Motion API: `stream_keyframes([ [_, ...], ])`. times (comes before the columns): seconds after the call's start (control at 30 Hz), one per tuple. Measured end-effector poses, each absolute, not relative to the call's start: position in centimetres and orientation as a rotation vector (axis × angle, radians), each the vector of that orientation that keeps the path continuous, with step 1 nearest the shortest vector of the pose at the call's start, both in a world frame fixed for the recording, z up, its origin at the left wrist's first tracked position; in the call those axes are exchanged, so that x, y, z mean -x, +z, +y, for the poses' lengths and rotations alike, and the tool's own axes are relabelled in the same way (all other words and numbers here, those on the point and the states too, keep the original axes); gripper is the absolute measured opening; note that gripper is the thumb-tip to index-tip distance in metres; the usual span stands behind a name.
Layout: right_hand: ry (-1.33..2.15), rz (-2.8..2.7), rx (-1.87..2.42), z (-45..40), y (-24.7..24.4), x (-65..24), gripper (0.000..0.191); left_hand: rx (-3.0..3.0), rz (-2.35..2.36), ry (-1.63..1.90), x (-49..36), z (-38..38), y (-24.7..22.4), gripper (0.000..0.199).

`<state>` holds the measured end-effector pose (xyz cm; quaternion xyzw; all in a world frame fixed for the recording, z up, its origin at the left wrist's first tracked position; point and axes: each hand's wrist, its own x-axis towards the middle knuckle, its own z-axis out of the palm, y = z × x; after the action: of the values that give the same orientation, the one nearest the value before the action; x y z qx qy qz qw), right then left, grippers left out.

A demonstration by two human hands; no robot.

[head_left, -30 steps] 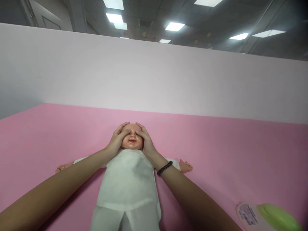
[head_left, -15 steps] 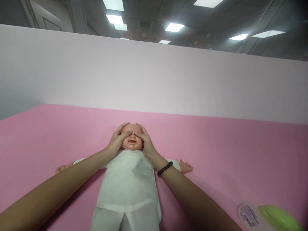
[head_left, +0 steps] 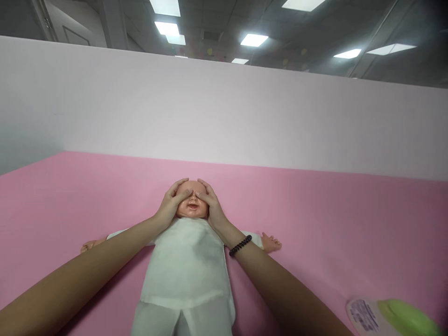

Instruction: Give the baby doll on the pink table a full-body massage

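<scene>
A baby doll in white clothes lies on its back on a pink surface, arms spread to both sides. My left hand is wrapped round one side of the doll's head, its thumb over one eye. On the opposite side, my right hand holds the head in the same way, with the thumb across the other eye. The doll's nose and mouth show between my thumbs. A black coiled band is round my right wrist.
A bottle with a green cap and a printed label lies at the bottom right on the pink surface. Behind the surface stands a white wall panel. Ceiling lights and a door show above it.
</scene>
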<state>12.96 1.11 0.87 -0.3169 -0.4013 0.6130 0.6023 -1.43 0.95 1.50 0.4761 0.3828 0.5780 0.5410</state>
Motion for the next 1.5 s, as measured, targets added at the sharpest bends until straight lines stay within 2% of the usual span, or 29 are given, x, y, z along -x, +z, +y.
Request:
stream_keyframes([
  [0.13,1.419,-0.93,0.735,1.2,0.8,-13.0,0.061,-1.13,0.917,1.37,1.4,1.0,1.4,0.063],
  [0.33,1.429,-0.905,0.701,1.2,0.8,-13.1,0.052,-1.059,0.872,1.398,1.3,1.3,1.3,0.052],
  [0.5,1.416,-0.911,0.72,1.0,1.0,-13.0,0.052,-1.075,0.877,1.375,1.3,1.0,1.5,0.061],
  [0.6,1.426,-0.933,0.739,0.9,1.2,-13.0,0.06,-1.125,0.905,1.373,1.4,0.9,1.5,0.064],
  [0.97,1.464,-0.904,0.681,1.3,0.6,-13.2,0.054,-1.078,0.877,1.355,1.2,1.1,1.4,0.057],
  [1.03,1.523,-0.895,0.677,1.3,0.7,-13.6,0.061,-1.131,0.896,1.328,1.6,1.1,1.3,0.059],
  [1.13,1.679,-0.996,0.652,1.0,1.0,-14.7,0.088,-1.269,0.913,1.251,2.7,0.9,1.0,0.065],
  [1.23,1.722,-1.179,0.642,0.7,1.1,-15.9,0.112,-1.432,0.881,1.142,4.3,0.8,0.6,0.086],
  [1.33,1.677,-1.26,0.648,0.5,0.9,-16.6,0.122,-1.531,0.805,1.04,5.4,0.9,0.5,0.109],
  [1.5,1.698,-1.296,0.644,0.5,0.9,-16.5,0.129,-1.604,0.805,0.993,5.8,1.1,0.5,0.12],
])
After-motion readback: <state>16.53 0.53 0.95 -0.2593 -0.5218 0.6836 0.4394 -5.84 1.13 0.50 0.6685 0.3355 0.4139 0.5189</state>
